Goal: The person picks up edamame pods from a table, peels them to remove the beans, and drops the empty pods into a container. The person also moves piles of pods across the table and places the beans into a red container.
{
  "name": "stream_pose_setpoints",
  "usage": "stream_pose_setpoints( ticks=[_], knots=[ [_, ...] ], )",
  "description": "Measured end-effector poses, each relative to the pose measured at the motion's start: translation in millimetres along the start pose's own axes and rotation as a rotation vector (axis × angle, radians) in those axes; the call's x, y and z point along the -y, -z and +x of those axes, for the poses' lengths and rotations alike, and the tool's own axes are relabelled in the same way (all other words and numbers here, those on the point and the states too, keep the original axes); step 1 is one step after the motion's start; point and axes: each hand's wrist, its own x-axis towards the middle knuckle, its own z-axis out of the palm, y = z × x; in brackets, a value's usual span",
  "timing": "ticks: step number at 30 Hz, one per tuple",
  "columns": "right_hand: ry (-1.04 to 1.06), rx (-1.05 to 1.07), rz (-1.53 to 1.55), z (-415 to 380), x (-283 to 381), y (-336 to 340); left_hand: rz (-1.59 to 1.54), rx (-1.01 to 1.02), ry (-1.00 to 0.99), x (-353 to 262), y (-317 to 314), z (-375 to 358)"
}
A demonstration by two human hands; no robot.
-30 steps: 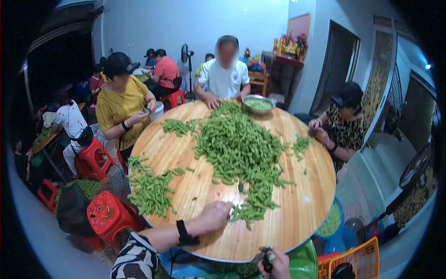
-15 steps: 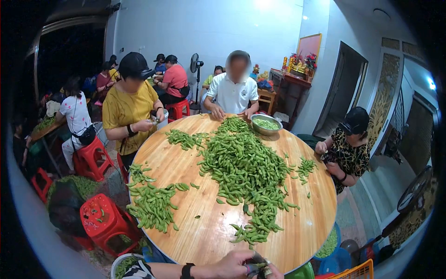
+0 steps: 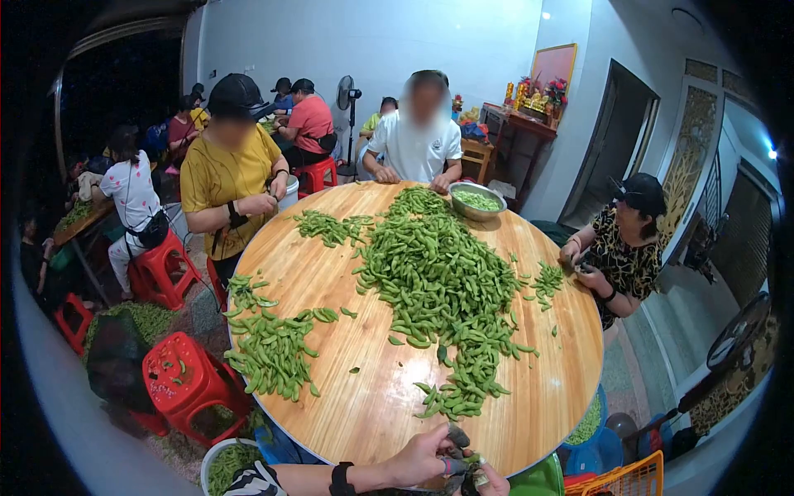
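At the bottom of the view, my left hand (image 3: 423, 460) is closed, with dark coverings on its fingertips and a black band on the wrist. My right hand (image 3: 490, 479) is close beside it, partly cut off by the lower edge, also closed. A green pod (image 3: 471, 460) shows between the fingers of both hands at the near edge of the round wooden table (image 3: 356, 413). Beyond them lies a large pile of green pods (image 3: 438, 281), and a smaller heap (image 3: 273, 355) is at the table's left.
A metal bowl (image 3: 477, 201) of shelled beans stands at the far edge. Three people work around the table. A red stool (image 3: 178, 372) and a white bucket (image 3: 211, 471) stand at left; an orange crate (image 3: 628, 478) and a green tub (image 3: 538, 478) are at lower right.
The camera view has shifted slightly. My hands have moved up and a little right, and the pod between them shows more clearly. The person at right has raised their head.
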Motion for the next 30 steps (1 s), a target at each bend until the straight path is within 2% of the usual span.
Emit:
stream_pose_setpoints(
  ticks=[8,16,25,27,28,30],
  knots=[
    [0.019,0.139,0.073,2.0,-21.8,19.0,-0.105,0.037,0.007,1.4,-0.2,-3.1],
    [0.014,0.066,0.059,-5.2,-2.0,5.8,-0.159,0.048,-0.001,-0.5,-3.9,-4.8],
    [0.002,0.053,0.035,-3.3,-6.5,15.1,0.077,0.019,-0.04,-15.5,-9.8,-13.7],
    [0.023,0.079,0.056,-4.6,-4.9,16.4,-0.134,0.108,0.001,-12.3,-5.5,-11.8],
    [-0.021,0.096,0.082,-7.1,1.0,15.0,-0.135,0.108,0.003,-12.5,-3.2,-11.0],
    [-0.069,0.113,0.108,-11.0,13.1,10.7,-0.219,0.188,0.15,-13.9,1.1,-10.3]
  ],
)
